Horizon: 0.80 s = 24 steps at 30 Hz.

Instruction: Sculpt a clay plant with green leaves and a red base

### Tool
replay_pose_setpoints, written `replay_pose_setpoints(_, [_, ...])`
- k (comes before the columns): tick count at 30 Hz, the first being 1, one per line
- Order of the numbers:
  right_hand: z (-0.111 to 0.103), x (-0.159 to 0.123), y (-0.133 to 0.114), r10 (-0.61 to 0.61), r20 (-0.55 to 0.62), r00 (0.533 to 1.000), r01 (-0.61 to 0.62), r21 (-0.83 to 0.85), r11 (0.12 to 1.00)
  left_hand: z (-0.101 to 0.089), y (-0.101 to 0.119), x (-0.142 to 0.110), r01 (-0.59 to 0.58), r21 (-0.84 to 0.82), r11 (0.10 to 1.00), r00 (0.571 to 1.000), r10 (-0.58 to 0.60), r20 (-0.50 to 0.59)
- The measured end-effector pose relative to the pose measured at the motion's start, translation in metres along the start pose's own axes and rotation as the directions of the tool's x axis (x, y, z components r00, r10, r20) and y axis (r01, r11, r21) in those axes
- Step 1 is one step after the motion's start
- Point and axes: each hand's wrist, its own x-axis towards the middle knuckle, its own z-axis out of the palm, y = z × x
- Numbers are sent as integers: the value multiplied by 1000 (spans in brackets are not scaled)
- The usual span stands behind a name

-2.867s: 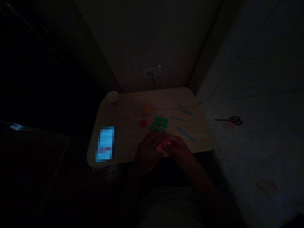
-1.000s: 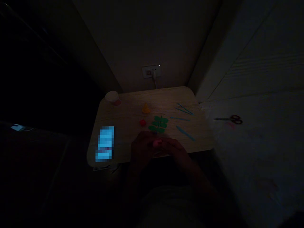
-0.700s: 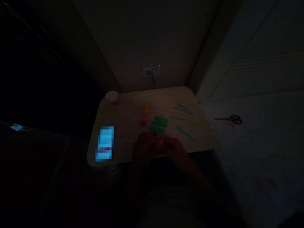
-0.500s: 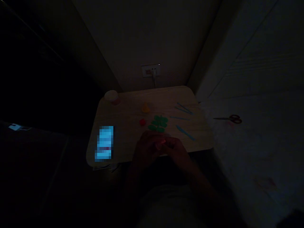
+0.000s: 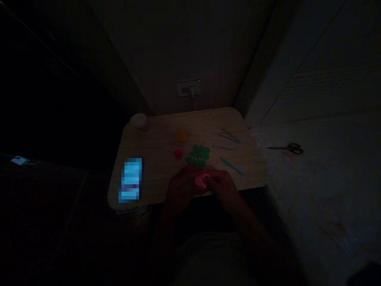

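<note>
Between my hands, above the near edge of the small wooden table (image 5: pixel 160 171), is a pink lump of modelling clay (image 5: pixel 201 180). My left hand (image 5: pixel 184 183) is closed around its left side. The fingers of my right hand (image 5: pixel 222 182) pinch it from the right. Just beyond my hands lie several green leaf-shaped pieces (image 5: pixel 199 155) in a cluster on the table. To their left sit a small red ball (image 5: pixel 178 153) and an orange cone-like piece (image 5: pixel 181 135). The scene is very dark, so finger details are hard to make out.
Several thin blue modelling tools (image 5: pixel 232 166) lie at the table's right. A lit phone (image 5: pixel 131 180) rests at the left, and a tub (image 5: pixel 139 121) stands at the back left. Scissors (image 5: pixel 293 148) lie on the pale surface to the right. A wall socket (image 5: pixel 188 88) holds a plug.
More of the pink clay now shows between my hands. My right hand has shifted slightly and its fingers are more bent. Things on the table have stayed put.
</note>
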Motion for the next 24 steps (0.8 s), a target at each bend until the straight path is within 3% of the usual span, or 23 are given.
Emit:
replay_pose_setpoints(5, [0,3,8,82,-57,995,-78,63,995,3,3,-1,7,-69,998,997,-12,-75])
replay_pose_setpoints(8, [-1,3,9,143,25,989,-144,54,988,7,4,-2,46,-87,995,987,-58,-151])
replay_pose_setpoints(13, [-3,0,4,48,115,992,-56,66,996,12,6,-3,76,-126,989,969,-103,-223])
replay_pose_setpoints(18, [-9,-5,1,152,222,963,-188,152,970,9,4,-1,102,-118,988,942,-134,-309])
replay_pose_setpoints(24, [-4,-4,-2,107,200,974,-117,41,992,3,-6,-4,28,56,998,932,-6,-362])
